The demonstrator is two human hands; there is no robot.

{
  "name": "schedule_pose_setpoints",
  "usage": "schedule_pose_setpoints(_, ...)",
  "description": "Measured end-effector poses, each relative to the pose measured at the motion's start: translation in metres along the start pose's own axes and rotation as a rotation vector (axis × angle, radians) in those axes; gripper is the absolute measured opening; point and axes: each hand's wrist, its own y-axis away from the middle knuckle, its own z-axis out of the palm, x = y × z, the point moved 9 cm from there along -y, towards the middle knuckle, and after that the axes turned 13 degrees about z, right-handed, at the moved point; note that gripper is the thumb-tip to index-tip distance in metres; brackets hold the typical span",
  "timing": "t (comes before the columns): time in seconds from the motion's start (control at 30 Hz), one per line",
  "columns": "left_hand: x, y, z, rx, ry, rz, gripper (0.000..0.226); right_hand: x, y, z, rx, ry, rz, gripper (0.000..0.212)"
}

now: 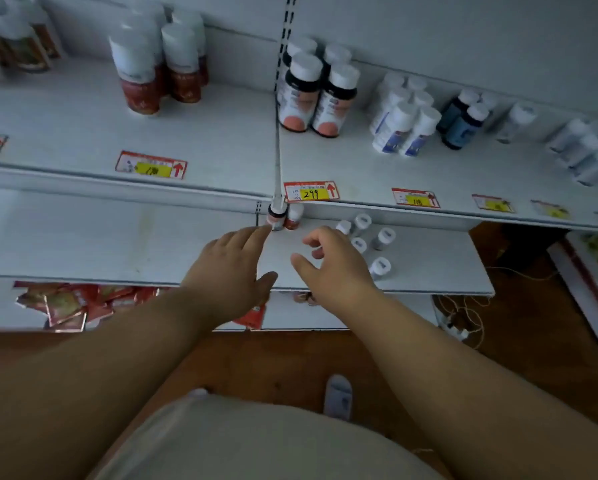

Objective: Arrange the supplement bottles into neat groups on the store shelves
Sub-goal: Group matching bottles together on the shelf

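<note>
My left hand point(230, 268) reaches over the lower shelf point(117, 244) with straight fingers, its fingertips just short of a dark bottle with a pink label point(277, 216) standing under the upper shelf's lip. A second small bottle point(294, 216) stands beside it. My right hand point(332, 265) hovers nearby with loosely curled fingers and holds nothing. Several small white-capped bottles point(372, 242) stand loosely scattered just right of my right hand. On the upper shelf point(359, 168) stand grouped bottles: red-labelled ones point(159, 64), dark pink-labelled ones point(316, 91), white ones point(405, 116) and blue ones point(465, 119).
Price tags point(311, 192) line the upper shelf's front edge. Red packets point(65, 304) lie on the bottom shelf at the left. A power strip with cords point(458, 323) lies on the wooden floor at the right. My shoe point(338, 396) shows below.
</note>
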Motion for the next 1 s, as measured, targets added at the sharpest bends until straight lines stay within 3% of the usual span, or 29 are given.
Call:
schedule_pose_setpoints(0.2, 0.019, -0.015, 0.064, 0.147, 0.159, -0.298, 0.077, 0.050, -0.051, 0.026, -0.170, 0.110, -0.180, 0.027)
schedule_pose_setpoints(0.37, 0.023, -0.036, 0.127, 0.222, 0.243, -0.458, 0.074, 0.098, -0.113, 0.049, -0.274, 0.076, -0.159, 0.027)
schedule_pose_setpoints(0.7, -0.066, -0.090, 0.231, 0.236, 0.231, -0.504, 0.073, 0.155, -0.272, 0.140, -0.067, -0.085, -0.045, 0.031)
schedule_pose_setpoints(1.0, -0.113, -0.140, 0.312, 0.332, 0.269, -0.511, 0.072, 0.177, -0.405, 0.207, -0.029, -0.131, 0.019, 0.063)
